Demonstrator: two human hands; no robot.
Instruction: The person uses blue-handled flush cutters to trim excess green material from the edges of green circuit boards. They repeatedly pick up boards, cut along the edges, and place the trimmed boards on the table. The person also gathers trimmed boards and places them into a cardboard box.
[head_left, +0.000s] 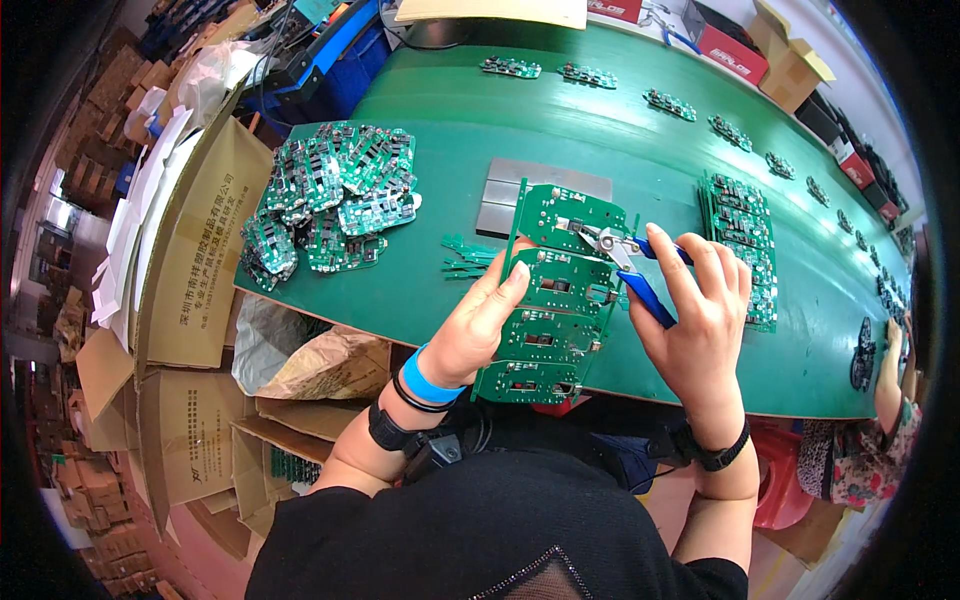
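My left hand point(472, 328) is closed on the left edge of a green circuit board panel point(545, 336), its thumb lying over the rim. The panel consists of several boards joined in a column and is held up off the table, tilted. My right hand point(703, 325) grips blue-handled side cutters point(648, 297), whose metal jaws lie against the panel's right side near the gap below the topmost board. Whether the jaws are fully closed is too small to tell. Behind the panel's upper end, grey metal blocks point(497, 192) rest on the table, with thin green board strips point(466, 258) beside them.
A heap of separated circuit boards point(340, 190) lies on the green table point(430, 130) at left. Uncut panels point(742, 240) are stacked at right. Single boards point(670, 104) form a curved row along the far side. Cardboard boxes point(205, 250) stand left; another person's arm point(888, 375) shows at far right.
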